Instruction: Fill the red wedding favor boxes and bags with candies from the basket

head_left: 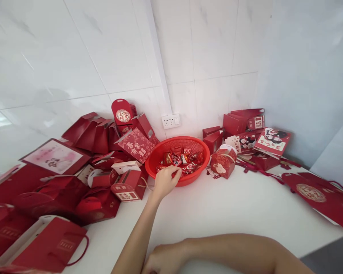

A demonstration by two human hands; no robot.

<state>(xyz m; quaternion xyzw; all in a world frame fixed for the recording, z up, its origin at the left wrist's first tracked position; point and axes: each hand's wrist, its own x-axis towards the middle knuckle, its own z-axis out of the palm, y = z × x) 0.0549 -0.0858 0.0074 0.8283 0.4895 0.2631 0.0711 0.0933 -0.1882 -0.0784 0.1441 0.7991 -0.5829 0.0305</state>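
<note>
The left hand [166, 182] is at the near edge of the red basket [200, 147], by the sweets [188, 168] inside. Its fingers are bent; I cannot tell if they pinch anything. The right hand [165, 259] is low down by the left arm [138, 236], fingers mostly hidden. Red boxes [130, 185] sit on both sides.

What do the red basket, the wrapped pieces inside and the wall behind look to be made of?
Red basket: likely plastic, smooth with a slight sheen; evenly perforated sides suggest moulding.
Wrapped pieces: wrappers look like glossy film or foil, crinkled with highlights; contents hidden.
Wall: probably glazed tile, given straight joints and soft reflections; marble-look panels are possible.
</note>
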